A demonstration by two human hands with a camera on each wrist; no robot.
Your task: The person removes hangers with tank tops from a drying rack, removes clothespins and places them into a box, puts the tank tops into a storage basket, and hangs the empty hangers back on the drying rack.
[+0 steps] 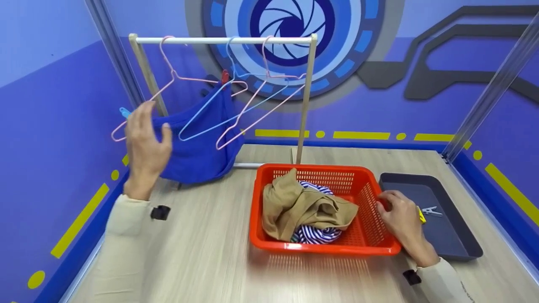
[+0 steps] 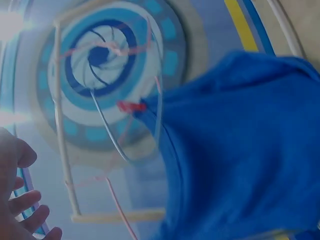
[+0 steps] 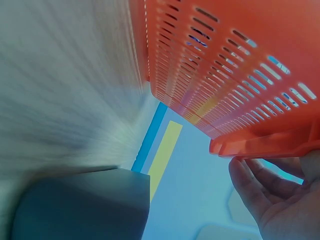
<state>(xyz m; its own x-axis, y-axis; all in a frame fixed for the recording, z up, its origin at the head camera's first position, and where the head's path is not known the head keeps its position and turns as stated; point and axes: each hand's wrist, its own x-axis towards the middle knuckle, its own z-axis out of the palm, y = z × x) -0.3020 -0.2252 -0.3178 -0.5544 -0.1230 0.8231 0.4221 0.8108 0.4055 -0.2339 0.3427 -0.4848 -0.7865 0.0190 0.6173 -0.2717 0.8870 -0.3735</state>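
Note:
My left hand [image 1: 147,141] is raised with fingers spread and holds nothing. It overlaps the left part of a blue garment [image 1: 198,147] that hangs from a pink hanger [image 1: 189,78] on the rack. A red clothespin [image 1: 225,76] pinches the garment's right corner, and a light blue clothespin [image 1: 124,112] sits on the left. In the left wrist view, the garment [image 2: 245,150] hangs apart from the fingers [image 2: 25,202]. My right hand [image 1: 402,216] grips the right rim of a red basket [image 1: 324,248], fingers curled over its edge. Inside lie a tan garment [image 1: 301,206] and a navy-and-white striped one [image 1: 318,235].
On the rack's white bar [image 1: 202,41] also hang a blue hanger [image 1: 231,59] and another pink hanger [image 1: 269,75]. Right of the basket stands a dark grey tray [image 1: 446,240] holding a grey clothespin [image 1: 431,211] and a yellow one [image 1: 421,215]. Patterned walls enclose the table.

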